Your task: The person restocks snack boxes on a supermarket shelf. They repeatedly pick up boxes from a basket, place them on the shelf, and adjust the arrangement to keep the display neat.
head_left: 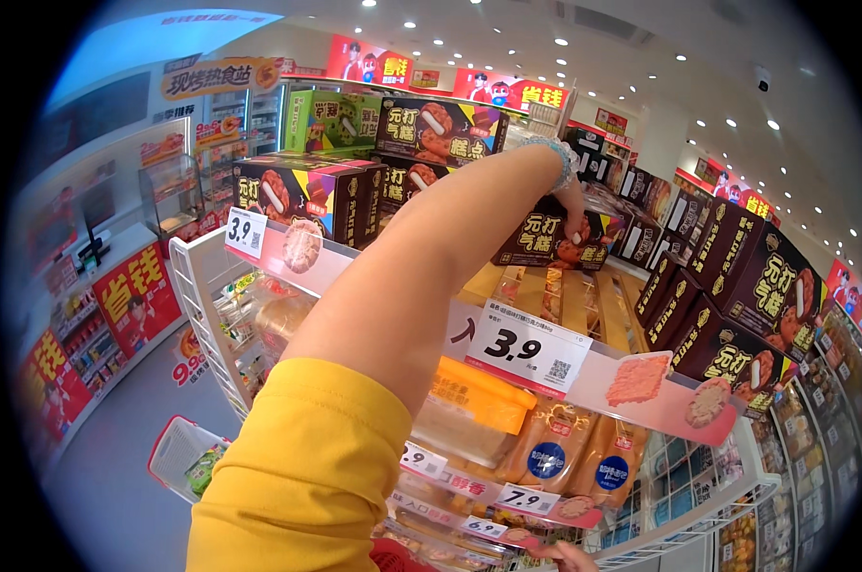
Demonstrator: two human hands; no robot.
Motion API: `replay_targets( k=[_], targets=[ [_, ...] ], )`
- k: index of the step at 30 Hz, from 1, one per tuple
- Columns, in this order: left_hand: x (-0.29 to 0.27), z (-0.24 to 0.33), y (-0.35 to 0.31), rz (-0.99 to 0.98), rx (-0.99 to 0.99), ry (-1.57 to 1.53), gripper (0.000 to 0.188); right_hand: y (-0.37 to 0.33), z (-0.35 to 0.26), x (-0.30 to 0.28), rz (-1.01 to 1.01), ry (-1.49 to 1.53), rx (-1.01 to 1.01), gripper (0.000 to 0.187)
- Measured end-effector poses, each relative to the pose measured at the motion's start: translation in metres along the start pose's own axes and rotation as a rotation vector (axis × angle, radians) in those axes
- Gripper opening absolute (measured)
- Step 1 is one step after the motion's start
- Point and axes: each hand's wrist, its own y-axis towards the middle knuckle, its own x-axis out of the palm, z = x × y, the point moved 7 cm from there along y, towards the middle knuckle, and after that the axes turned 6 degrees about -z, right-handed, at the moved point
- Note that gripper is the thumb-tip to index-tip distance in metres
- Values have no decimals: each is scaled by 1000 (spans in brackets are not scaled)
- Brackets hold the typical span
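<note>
My left arm, in a yellow sleeve with a beaded bracelet at the wrist, reaches up across the display. At its end my left hand [571, 198] is closed over the upper edge of a dark brown snack box [536, 238]; some fingers are hidden behind the wrist and box. This box sits at the back of a slatted yellow-brown shelf [517, 283]. Low down, at the lower edge, part of my right hand [566, 556] shows beside a lower shelf's label strip, fingers loosely stretched and holding nothing I can see.
More brown boxes [302, 191] are stacked at left, with others [736, 296] at right. Green boxes [331, 121] stand behind. Packaged bread [569, 453] fills a lower shelf behind a price strip [545, 357]. A white basket [185, 453] is at lower left.
</note>
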Motion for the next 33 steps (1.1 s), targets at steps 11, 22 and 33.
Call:
replay_targets(
  k=[11, 22, 33],
  targets=[
    [-47, 24, -125, 516, 203, -201, 106, 3, -10, 30, -33, 18, -35, 64],
    [-51, -9, -326, 1258, 550, -363, 89, 27, -28, 113, -279, -36, -74, 63],
    [180, -46, -445, 871, 768, -485, 95, 73, -59, 211, 165, 563, -509, 113]
  ],
)
